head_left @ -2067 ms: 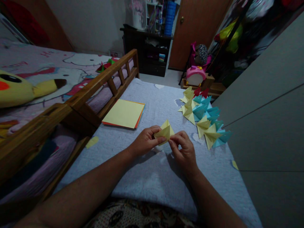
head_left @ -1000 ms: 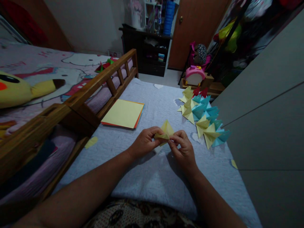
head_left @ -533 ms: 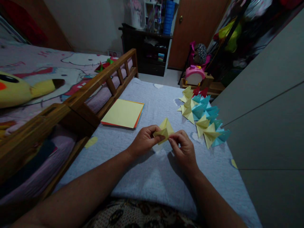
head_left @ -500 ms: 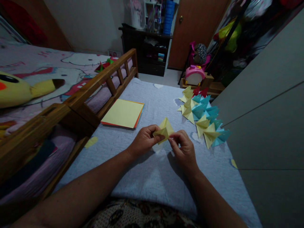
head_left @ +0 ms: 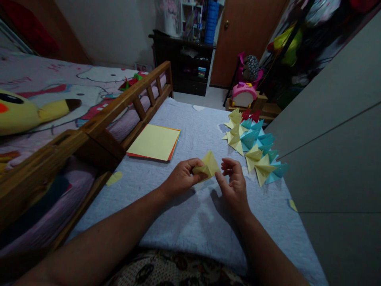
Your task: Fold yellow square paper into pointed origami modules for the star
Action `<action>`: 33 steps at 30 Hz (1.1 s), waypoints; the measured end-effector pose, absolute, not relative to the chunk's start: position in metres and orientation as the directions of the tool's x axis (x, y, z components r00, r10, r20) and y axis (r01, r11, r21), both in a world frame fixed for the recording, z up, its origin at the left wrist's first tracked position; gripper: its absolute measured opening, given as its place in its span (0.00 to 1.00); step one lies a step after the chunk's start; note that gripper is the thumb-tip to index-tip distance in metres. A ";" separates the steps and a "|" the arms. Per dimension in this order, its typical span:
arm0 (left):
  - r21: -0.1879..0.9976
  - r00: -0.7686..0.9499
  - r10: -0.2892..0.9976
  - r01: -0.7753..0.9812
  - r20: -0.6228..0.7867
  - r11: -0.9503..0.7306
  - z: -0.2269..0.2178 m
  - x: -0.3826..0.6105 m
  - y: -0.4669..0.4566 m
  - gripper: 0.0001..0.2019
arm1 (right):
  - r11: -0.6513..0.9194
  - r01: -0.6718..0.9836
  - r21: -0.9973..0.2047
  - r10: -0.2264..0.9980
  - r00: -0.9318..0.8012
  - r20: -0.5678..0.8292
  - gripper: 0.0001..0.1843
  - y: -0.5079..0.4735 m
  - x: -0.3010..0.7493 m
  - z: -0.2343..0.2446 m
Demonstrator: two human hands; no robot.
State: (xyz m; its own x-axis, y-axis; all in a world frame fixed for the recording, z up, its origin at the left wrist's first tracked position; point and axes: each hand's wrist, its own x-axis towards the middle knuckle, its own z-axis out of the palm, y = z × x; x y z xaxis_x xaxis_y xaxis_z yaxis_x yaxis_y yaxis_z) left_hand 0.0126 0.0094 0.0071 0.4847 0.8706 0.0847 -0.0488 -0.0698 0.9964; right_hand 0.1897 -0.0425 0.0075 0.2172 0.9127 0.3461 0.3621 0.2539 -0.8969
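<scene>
A folded piece of yellow paper (head_left: 210, 163) is pinched between the thumb and fingers of my left hand (head_left: 185, 173), held a little above the bed. Its pointed corner faces up and away from me. My right hand (head_left: 233, 183) is beside the paper's right edge, fingers apart, with the thumb tip at or very near that edge; contact is unclear. Farther left lies a stack of square paper sheets (head_left: 154, 142), yellow on top with orange and blue edges showing. On the right stand several folded paper shapes (head_left: 257, 139) in yellow, blue and red.
The blue bedsheet (head_left: 178, 222) spreads under my hands. A wooden bed rail (head_left: 127, 99) runs along the left, with a yellow plush toy (head_left: 24, 113) beyond it. A pale cabinet panel (head_left: 333, 159) borders the right side. A pink toy case (head_left: 244, 94) stands past the far end.
The fingers of my right hand have loosened from the paper's right corner and spread apart. The paper has turned slightly in my left hand, which keeps its pinch.
</scene>
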 end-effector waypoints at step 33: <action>0.996 0.636 0.770 -0.019 -0.054 0.086 0.003 0.019 0.002 0.22 | -0.018 -0.021 -1.000 0.995 0.097 -0.020 0.23 -0.040 0.192 0.008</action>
State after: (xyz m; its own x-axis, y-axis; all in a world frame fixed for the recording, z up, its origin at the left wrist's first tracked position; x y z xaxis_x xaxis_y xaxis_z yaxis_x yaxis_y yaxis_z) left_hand 0.0186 0.0023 0.0035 0.6357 0.7700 -0.0543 -0.0191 0.0860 0.9961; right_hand 0.1923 -0.0398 0.0082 0.0973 0.9951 -0.0196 -0.0207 -0.0177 -0.9996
